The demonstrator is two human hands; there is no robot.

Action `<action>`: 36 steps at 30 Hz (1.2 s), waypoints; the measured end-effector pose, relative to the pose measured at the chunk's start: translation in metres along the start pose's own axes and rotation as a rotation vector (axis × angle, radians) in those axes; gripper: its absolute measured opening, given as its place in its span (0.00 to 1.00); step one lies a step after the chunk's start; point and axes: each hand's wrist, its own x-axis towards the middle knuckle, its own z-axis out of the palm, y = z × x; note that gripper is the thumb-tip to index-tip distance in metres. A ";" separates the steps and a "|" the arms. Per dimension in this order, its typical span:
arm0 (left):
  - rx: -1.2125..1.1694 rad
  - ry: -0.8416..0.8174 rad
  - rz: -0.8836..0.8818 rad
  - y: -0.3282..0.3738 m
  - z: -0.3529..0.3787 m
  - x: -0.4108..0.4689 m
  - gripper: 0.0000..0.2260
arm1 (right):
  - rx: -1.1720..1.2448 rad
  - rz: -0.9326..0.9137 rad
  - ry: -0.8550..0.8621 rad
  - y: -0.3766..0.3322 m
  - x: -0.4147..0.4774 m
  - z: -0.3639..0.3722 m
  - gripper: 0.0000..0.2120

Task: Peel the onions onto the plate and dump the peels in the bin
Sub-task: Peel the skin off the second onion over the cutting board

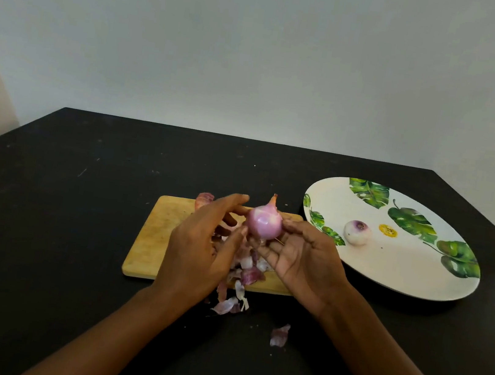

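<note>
Above board (156, 231), glossy pink onion (264, 223), tip up

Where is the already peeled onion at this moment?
In the head view the peeled onion lies at the right on the leaf-patterned plate, just left of its yellow mark and right of the held onion.

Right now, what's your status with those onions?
Left hand and right hand grip pink onion over cutting board. Peeled onion on plate. Peels litter board and table.
</note>
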 end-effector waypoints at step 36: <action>0.008 0.049 0.087 0.000 0.001 0.000 0.23 | -0.029 0.029 -0.107 0.002 -0.003 0.000 0.26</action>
